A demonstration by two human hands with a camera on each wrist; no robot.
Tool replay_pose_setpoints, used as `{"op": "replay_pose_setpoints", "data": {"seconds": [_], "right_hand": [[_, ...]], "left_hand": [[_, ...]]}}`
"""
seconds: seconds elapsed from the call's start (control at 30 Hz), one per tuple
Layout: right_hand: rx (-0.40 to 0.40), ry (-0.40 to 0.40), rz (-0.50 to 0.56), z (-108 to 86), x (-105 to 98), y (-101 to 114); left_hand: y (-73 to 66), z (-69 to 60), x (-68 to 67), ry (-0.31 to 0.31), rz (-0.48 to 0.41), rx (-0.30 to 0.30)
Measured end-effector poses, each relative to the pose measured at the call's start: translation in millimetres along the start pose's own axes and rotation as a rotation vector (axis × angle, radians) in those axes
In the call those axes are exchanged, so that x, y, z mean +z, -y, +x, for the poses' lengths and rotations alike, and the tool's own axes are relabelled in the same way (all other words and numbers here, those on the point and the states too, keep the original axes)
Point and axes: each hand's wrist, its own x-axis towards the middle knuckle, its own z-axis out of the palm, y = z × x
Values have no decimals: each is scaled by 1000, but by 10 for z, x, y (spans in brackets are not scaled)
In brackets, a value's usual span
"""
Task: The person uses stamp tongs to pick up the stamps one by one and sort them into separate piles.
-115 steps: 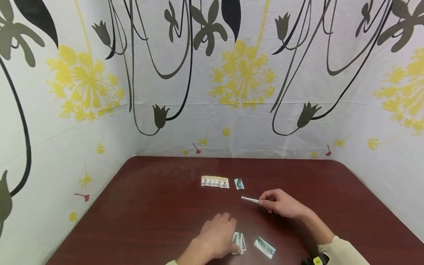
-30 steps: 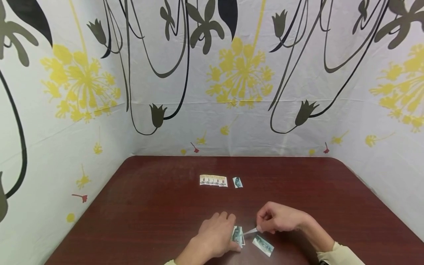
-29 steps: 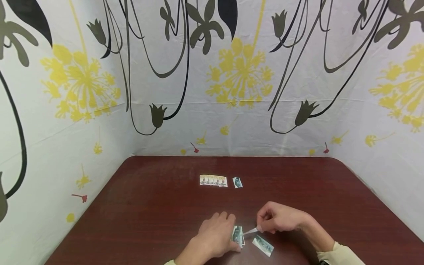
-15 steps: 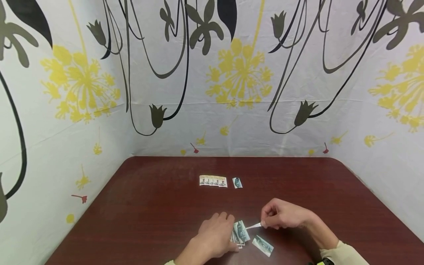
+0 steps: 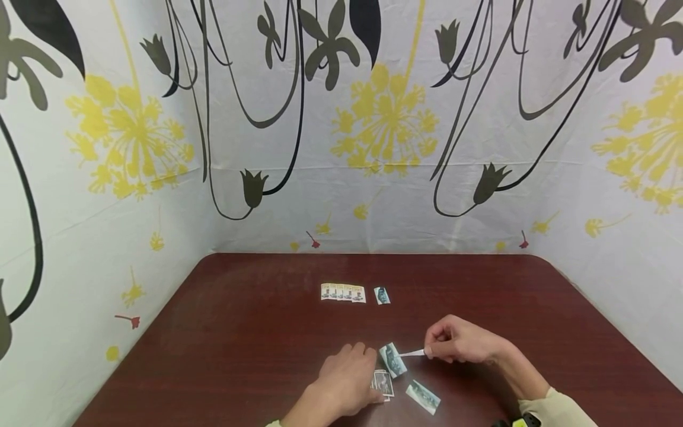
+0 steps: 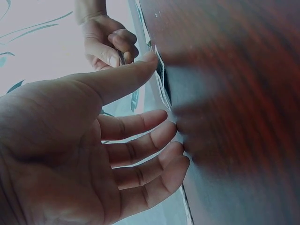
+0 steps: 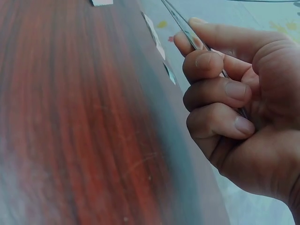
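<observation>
In the head view my right hand point(image 5: 461, 339) grips a pair of metal tweezers point(image 5: 413, 353); the right wrist view shows the fingers curled around the tweezers point(image 7: 186, 32). At their tips is a small blue-green printed paper slip point(image 5: 393, 360), like a miniature banknote, tilted. My left hand point(image 5: 347, 379) rests at the left of a small pile of similar slips point(image 5: 383, 383), thumb touching the near side. In the left wrist view the left hand point(image 6: 112, 140) has loosely extended fingers, fingertips on the table. Another blue-green slip point(image 5: 424, 397) lies at the right of the pile.
Farther back on the dark red wooden table point(image 5: 256, 332) lies an overlapping row of yellowish slips point(image 5: 343, 292). One blue-green slip point(image 5: 382, 295) lies just right of that row. A patterned white cloth point(image 5: 299, 231) stands behind and at both sides of the table.
The right hand has brought the tweezers from farther back to the pile, then moved away and right, drawing the top blue-green slip off it. The left hand has stayed nearly still.
</observation>
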Motion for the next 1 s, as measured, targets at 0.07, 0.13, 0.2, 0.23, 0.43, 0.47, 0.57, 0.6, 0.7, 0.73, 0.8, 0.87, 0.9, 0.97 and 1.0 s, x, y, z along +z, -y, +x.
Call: {"op": "replay_pose_setpoints", "data": {"seconds": [0.07,0.13,0.2,0.23,0.43,0.47,0.57,0.6,0.7,0.73,0.8,0.87,0.9,0.97,1.0], "right_hand": [[1,-12,1,-4,-15,-18],[-2,-28,-4,-5,-29,-35],[-6,-45,-8,-2,-38,-47],[-3,-55,-8,0,-41,-51],[13,-91,-11,2,-53,-70],[14,-96,-12,0,-56,-73],[13,-121,-23,-7,-63,-82],[13,-132,-29,-8,-64,-86],[13,-166,-52,-9,-68,-101],[11,-176,-61,-8,-69,-106],[7,-190,-73,-6,-72,-117],[-2,-199,-80,-5,-77,-129],[-5,-202,-84,-4,-80,-135],[-12,-207,-92,-2,-84,-147],[-14,-210,-96,-1,-85,-151]], "left_hand": [[7,2,1,7,-6,5],[12,0,-1,11,-9,8],[16,-3,-8,15,-11,11],[17,-2,-6,13,-12,12],[24,7,4,20,-28,19],[25,8,4,23,-30,21],[23,9,-2,28,-29,25],[22,8,-5,30,-28,26],[19,5,-7,29,-24,28],[18,4,-7,29,-22,28],[17,2,-8,28,-19,27],[15,0,-7,28,-16,24],[14,0,-8,30,-16,23],[11,-3,-12,32,-16,21],[10,-3,-12,33,-17,20]]}}
